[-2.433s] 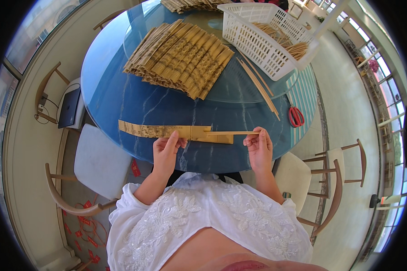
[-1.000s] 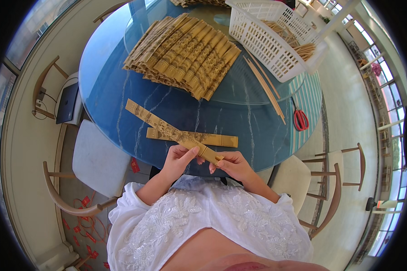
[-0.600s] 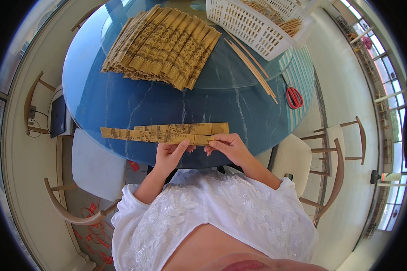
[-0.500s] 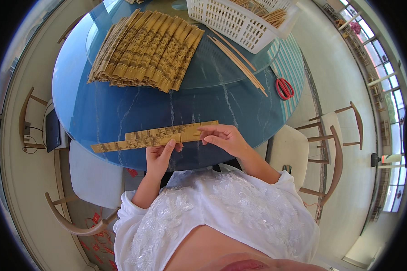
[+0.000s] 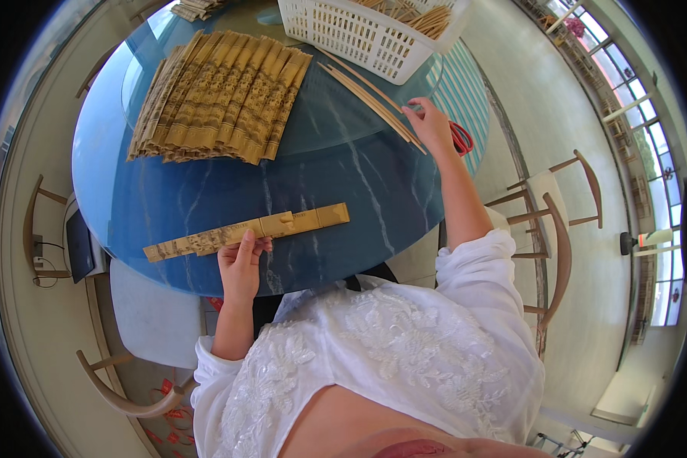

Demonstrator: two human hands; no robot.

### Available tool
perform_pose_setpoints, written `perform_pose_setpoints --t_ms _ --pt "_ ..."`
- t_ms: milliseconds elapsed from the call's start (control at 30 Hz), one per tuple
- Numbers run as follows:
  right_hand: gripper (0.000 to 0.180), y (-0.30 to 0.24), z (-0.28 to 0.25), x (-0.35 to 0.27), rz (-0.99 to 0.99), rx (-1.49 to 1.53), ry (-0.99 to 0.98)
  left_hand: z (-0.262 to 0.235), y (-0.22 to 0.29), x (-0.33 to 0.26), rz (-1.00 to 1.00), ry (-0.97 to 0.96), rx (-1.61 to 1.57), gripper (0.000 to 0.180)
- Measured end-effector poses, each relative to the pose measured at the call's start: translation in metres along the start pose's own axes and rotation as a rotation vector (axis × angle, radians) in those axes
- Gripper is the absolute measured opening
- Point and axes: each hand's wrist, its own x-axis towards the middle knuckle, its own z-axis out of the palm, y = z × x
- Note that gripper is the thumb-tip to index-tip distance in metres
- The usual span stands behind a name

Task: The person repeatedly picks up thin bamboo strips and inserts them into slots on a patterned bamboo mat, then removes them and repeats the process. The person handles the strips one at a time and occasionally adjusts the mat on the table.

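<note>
My left hand (image 5: 240,269) pinches a long, flat gold paper strip (image 5: 313,220) printed with dark patterns, thumb on top, near the table's front edge. The strip looks layered, its left part stepped and narrower. Out to the right, my right hand (image 5: 431,126) reaches over the table, its thumb and forefinger closed at the near end of a thin wooden stick (image 5: 359,78). More wooden sticks (image 5: 378,109) lie beside that one. Just beyond my wrist are red-handled scissors (image 5: 461,139), partly hidden by it. A thick pile of similar gold printed strips (image 5: 221,95) lies at the far left.
A white perforated plastic basket (image 5: 343,34) holding many sticks stands at the back. The round table (image 5: 343,179) has a blue marbled top with a raised glass disc. White-seated chairs (image 5: 156,313) stand around it. A laptop-like dark object (image 5: 80,244) rests left of the table.
My right hand has left the gold strip and stretched forward and right to the wooden sticks. My left hand keeps hold of the strip. The whole view has shifted slightly.
</note>
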Motion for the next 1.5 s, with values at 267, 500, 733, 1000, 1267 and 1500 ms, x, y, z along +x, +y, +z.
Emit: perform_pose_setpoints --t_ms 267,500,733,1000,1267,1500 --pt "0.018 0.010 0.017 0.023 -0.371 -0.213 0.219 -0.001 -0.001 0.000 -0.016 -0.014 0.034 0.016" --pt "0.013 -0.018 -0.052 -0.072 -0.151 0.581 0.265 -0.005 0.001 -0.004 -0.034 0.001 0.079 0.025" --pt "0.013 0.011 -0.073 -0.140 -0.098 1.235 -0.027 -0.003 0.002 -0.001 -0.045 -0.019 0.081 0.029" --pt "0.012 -0.010 -0.063 -0.137 -0.121 1.051 -0.069 -0.005 0.003 -0.002 -0.026 -0.036 0.053 0.028" --pt "0.011 -0.010 -0.061 -0.141 -0.074 0.999 -0.046 -0.004 0.005 -0.004 -0.040 -0.046 0.039 0.028" --pt "0.017 -0.037 -0.021 -0.154 -0.011 1.052 -0.266 -0.005 0.005 -0.004 -0.047 -0.070 0.029 0.028"
